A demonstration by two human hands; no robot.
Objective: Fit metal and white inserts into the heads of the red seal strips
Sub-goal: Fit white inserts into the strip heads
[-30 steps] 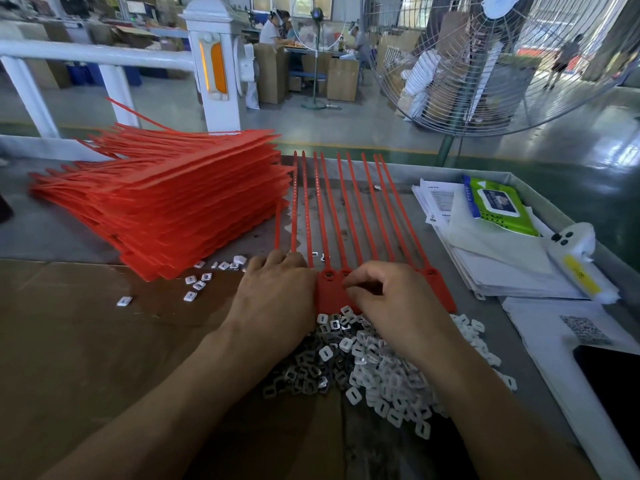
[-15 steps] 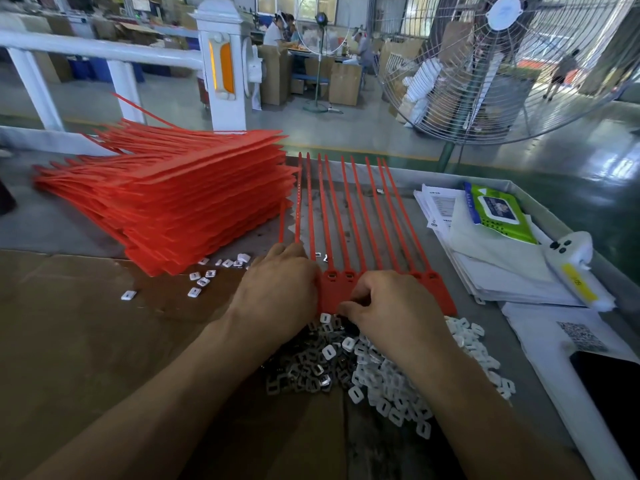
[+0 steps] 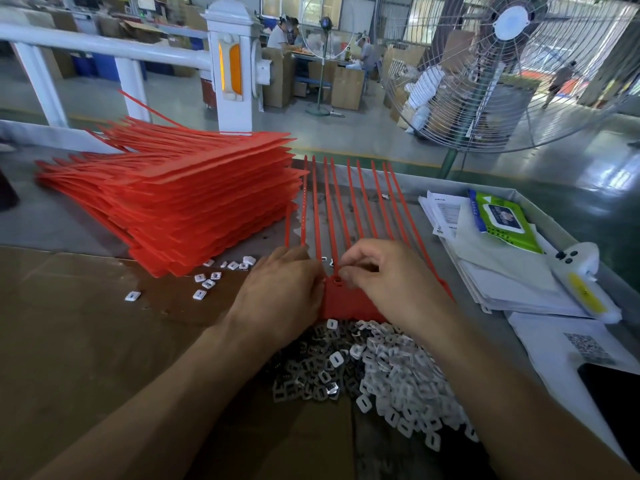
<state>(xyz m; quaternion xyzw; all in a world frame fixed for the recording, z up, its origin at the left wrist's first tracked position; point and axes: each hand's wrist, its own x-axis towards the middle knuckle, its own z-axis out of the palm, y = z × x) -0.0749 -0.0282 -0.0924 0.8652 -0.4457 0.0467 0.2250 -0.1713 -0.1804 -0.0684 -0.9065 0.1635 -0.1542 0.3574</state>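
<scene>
- Left hand (image 3: 284,296) lies flat over the red strip heads (image 3: 341,301), hiding most of them.
- Right hand (image 3: 391,285) has fingertips pinched; any insert between them can't be made out.

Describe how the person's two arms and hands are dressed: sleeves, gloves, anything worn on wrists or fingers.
Both forearms are bare for as far as the frame shows; no sleeve edge comes into view. The left hand and the right hand wear no gloves. No watch, band or bracelet shows on either wrist, and no ring shows on the fingers that are visible. There are no markings on either arm.
</scene>
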